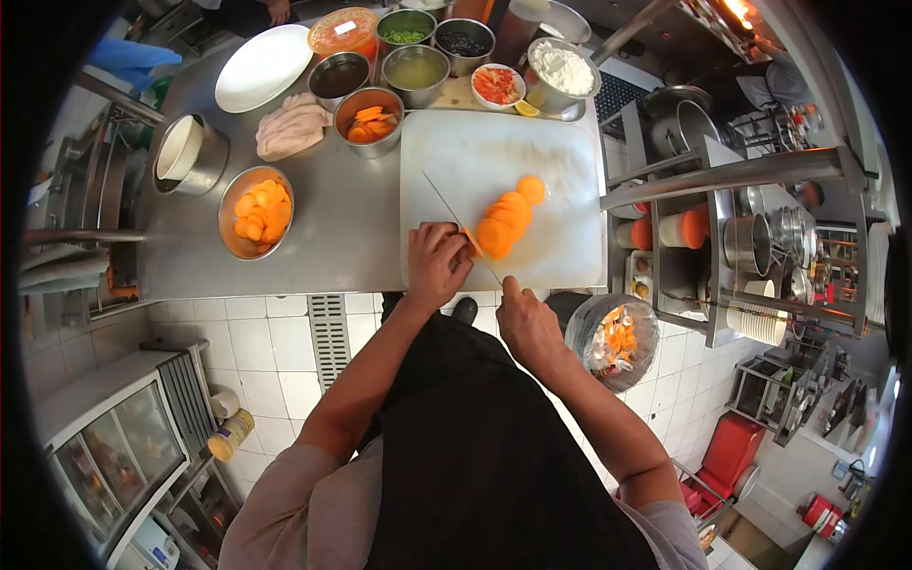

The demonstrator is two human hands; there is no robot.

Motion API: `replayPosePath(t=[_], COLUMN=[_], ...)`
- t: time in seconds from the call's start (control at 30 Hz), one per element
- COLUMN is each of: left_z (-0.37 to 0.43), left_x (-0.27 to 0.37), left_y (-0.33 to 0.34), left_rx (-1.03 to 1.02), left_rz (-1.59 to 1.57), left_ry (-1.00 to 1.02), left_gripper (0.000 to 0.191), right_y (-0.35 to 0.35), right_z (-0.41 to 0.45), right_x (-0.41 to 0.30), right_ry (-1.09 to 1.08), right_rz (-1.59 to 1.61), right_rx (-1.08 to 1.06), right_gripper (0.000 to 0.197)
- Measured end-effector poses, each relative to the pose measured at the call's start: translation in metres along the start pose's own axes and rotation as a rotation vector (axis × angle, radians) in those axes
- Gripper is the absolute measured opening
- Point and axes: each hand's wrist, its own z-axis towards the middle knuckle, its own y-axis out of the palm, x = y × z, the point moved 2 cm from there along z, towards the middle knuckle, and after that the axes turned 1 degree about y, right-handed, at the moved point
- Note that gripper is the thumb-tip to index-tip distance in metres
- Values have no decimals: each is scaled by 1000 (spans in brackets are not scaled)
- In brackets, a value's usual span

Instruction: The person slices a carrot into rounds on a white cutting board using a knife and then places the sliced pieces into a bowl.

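My right hand (529, 324) grips the handle of a kitchen knife (456, 216) at the near edge of a white cutting board (456, 142). Its thin blade slants away to the upper left. Against the blade, a piece of carrot (472, 242) is pinned by the curled fingers of my left hand (438, 262), which hide most of it. Just right of the knife, overlapping carrot slices (507, 221) lie in a slanting row. More carrot slices (263, 210) fill a metal bowl (229, 239) on the left.
Behind the board stand a metal pot of carrot pieces (370, 125), a bowl of red strips (497, 85) and a pot of white powder (563, 68). A folded cloth (292, 128) and a white oval plate (262, 68) lie left. A lined bin (645, 356) stands below right.
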Motion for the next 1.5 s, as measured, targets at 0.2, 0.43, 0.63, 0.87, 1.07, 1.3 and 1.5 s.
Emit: replayPosePath(t=[0.2, 0.43, 0.63, 0.87, 1.07, 1.3, 1.5], left_z=[-3, -2, -2, -1, -1, 0, -3], left_x=[0, 0, -3, 0, 1, 1, -4], left_y=[0, 4, 1, 2, -1, 1, 2], left_rx=[18, 12, 12, 23, 10, -5, 29], left_rz=[11, -6, 7, 13, 1, -31, -29], left_ry=[-12, -10, 2, 0, -5, 11, -2], left_gripper=[26, 27, 26, 20, 20, 27, 25], right_y=[6, 29, -3, -2, 3, 30, 8], right_z=[10, 49, 11, 4, 10, 43, 36], right_x=[-1, 15, -3, 0, 2, 12, 2], right_ry=[-13, -17, -37, -33, -51, 18, -9], right_rz=[-13, 0, 11, 16, 38, 24, 76], right_rx=[-15, 51, 12, -7, -18, 5, -20], right_gripper=[25, 21, 24, 25, 26, 21, 22])
